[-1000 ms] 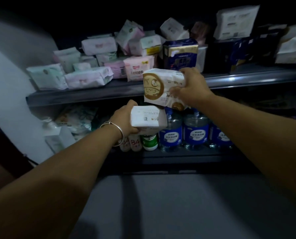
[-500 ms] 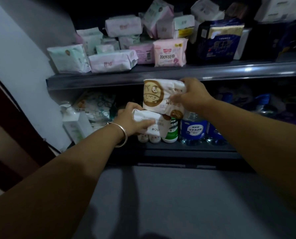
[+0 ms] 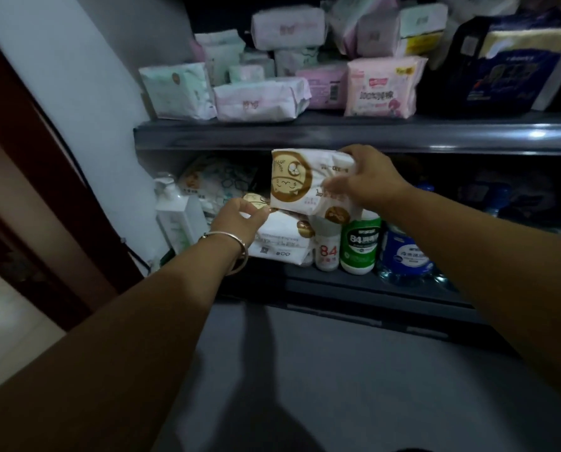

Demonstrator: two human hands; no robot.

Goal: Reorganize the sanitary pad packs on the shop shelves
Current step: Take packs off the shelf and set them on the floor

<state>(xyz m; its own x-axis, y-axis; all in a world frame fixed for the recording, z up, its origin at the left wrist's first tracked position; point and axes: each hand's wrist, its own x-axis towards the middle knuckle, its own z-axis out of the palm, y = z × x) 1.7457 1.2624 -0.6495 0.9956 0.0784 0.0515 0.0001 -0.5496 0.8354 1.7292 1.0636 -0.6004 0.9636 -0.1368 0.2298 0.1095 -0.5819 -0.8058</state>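
The right hand (image 3: 367, 181) grips a white pack with gold emblems (image 3: 308, 182) at its 3 o'clock end. The left hand (image 3: 240, 220) holds a smaller white pack (image 3: 282, 239) at 6 o'clock of it, on the lower shelf (image 3: 354, 288).

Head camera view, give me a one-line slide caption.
Two hands, right hand and left hand, each hold a white pad pack before the lower shelf.

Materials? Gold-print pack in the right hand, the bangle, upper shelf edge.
Gold-print pack: looks like thin soft plastic film, slightly glossy; it creases under the right hand.
Bangle: probably polished silver-tone metal; it glints.
Upper shelf edge: likely grey painted metal, semi-gloss, with a sharp light reflection.
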